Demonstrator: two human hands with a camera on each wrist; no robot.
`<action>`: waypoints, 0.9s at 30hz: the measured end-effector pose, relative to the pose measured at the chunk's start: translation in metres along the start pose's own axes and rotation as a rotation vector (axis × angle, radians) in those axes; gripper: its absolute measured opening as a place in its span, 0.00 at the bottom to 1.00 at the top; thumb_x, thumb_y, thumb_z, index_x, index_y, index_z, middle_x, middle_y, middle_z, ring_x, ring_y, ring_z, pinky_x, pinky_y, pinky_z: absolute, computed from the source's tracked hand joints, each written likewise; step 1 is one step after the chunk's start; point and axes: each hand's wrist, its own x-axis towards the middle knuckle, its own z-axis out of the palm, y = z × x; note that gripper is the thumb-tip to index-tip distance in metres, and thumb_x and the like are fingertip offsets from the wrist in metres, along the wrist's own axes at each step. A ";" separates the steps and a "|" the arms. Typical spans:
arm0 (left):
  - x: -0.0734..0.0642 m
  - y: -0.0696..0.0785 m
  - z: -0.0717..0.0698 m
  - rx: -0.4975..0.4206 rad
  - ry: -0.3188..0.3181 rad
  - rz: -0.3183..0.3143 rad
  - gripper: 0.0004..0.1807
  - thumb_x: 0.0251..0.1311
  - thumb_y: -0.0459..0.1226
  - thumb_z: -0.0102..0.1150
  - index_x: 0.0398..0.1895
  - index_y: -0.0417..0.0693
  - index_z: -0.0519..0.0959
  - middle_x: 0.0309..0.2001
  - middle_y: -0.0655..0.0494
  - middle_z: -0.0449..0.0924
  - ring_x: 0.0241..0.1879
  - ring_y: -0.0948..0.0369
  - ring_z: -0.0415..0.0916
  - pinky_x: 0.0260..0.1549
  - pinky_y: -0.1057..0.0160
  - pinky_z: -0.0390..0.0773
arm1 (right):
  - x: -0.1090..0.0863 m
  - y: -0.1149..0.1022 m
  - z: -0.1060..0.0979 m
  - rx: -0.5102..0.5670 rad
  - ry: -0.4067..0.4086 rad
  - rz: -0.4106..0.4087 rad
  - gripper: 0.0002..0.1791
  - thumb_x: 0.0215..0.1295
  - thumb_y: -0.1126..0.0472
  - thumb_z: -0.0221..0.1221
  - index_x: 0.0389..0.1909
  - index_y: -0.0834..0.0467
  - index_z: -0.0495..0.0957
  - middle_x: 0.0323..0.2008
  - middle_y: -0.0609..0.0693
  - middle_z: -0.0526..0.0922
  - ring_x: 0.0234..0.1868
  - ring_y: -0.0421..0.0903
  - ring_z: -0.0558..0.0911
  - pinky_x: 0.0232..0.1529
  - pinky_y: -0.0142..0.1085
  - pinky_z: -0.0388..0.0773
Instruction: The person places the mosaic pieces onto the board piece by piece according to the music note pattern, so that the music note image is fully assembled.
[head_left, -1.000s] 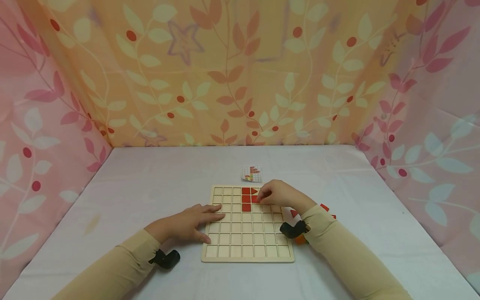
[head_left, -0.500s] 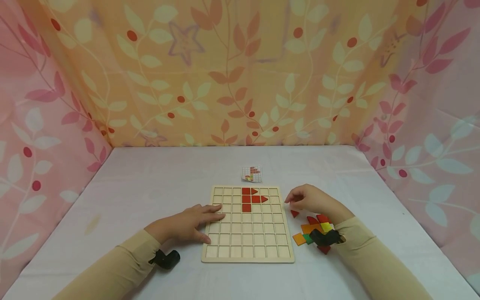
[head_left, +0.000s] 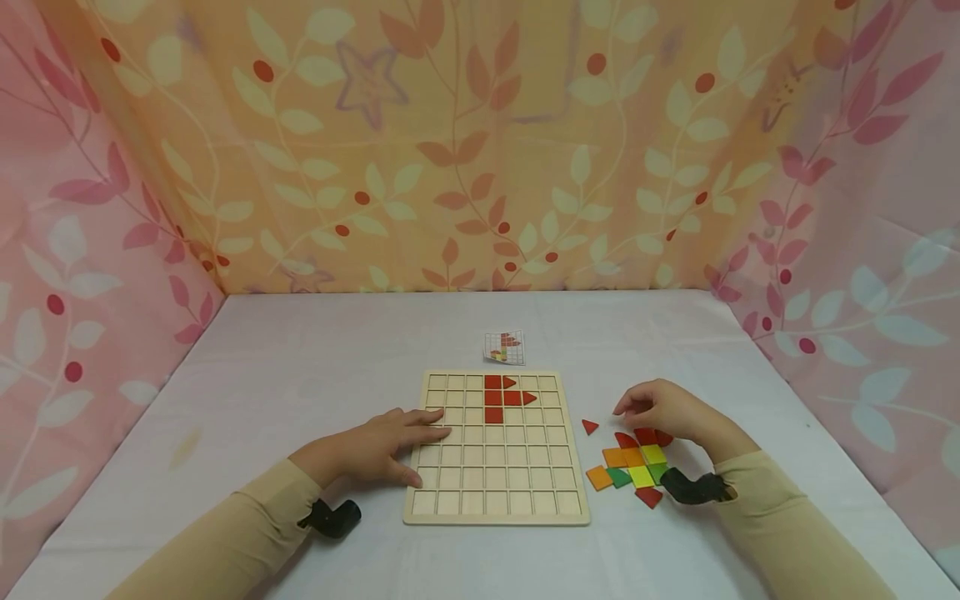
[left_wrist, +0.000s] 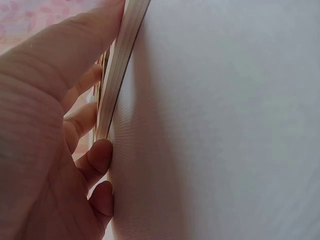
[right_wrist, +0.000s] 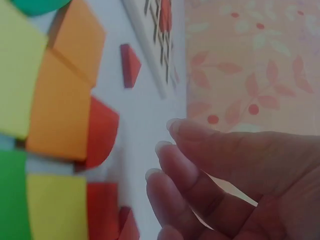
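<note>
Fingers (head_left: 424, 433) spread, the left hand (head_left: 366, 447) touches the board (head_left: 497, 479) (right hand (head_left: 672, 410) loosely curled near the tiles (head_left: 633, 456)).

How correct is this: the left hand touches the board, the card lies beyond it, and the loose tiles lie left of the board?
One part is wrong: the loose tiles lie right of the board, as the head view shows. The rest stands: the left hand touches the board, and the card lies beyond it.
</note>
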 end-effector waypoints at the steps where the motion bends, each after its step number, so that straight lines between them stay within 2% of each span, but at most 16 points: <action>1: 0.000 0.000 0.000 0.001 -0.001 -0.002 0.43 0.46 0.61 0.58 0.68 0.66 0.57 0.71 0.61 0.46 0.66 0.49 0.48 0.58 0.44 0.53 | -0.001 0.003 0.000 0.007 -0.001 0.001 0.07 0.56 0.60 0.62 0.36 0.53 0.82 0.35 0.48 0.79 0.35 0.46 0.72 0.37 0.38 0.74; 8: 0.001 -0.001 0.002 0.001 -0.002 -0.011 0.44 0.45 0.62 0.57 0.68 0.68 0.57 0.71 0.63 0.45 0.66 0.49 0.48 0.58 0.44 0.53 | -0.004 0.027 -0.005 0.038 -0.021 0.006 0.05 0.55 0.65 0.61 0.33 0.57 0.80 0.23 0.51 0.74 0.28 0.47 0.73 0.31 0.37 0.73; 14: 0.001 -0.002 0.001 0.002 -0.003 -0.009 0.44 0.45 0.63 0.57 0.68 0.69 0.57 0.71 0.63 0.45 0.66 0.50 0.48 0.58 0.44 0.53 | -0.004 0.039 -0.008 -0.015 -0.036 -0.022 0.08 0.51 0.68 0.63 0.33 0.55 0.80 0.25 0.50 0.74 0.32 0.47 0.71 0.33 0.36 0.72; 17: 0.000 -0.001 0.001 0.008 -0.003 -0.004 0.43 0.46 0.62 0.57 0.68 0.68 0.57 0.71 0.62 0.45 0.66 0.49 0.47 0.59 0.44 0.52 | -0.004 0.042 -0.009 -0.025 -0.053 -0.062 0.09 0.51 0.69 0.63 0.34 0.56 0.80 0.26 0.50 0.74 0.32 0.47 0.70 0.32 0.36 0.72; 27: 0.000 0.000 0.000 0.000 -0.003 -0.006 0.43 0.46 0.61 0.58 0.68 0.67 0.57 0.71 0.62 0.46 0.67 0.48 0.46 0.59 0.43 0.51 | -0.005 0.040 -0.010 -0.066 -0.080 -0.104 0.10 0.48 0.68 0.66 0.31 0.55 0.77 0.26 0.49 0.74 0.31 0.47 0.70 0.31 0.36 0.71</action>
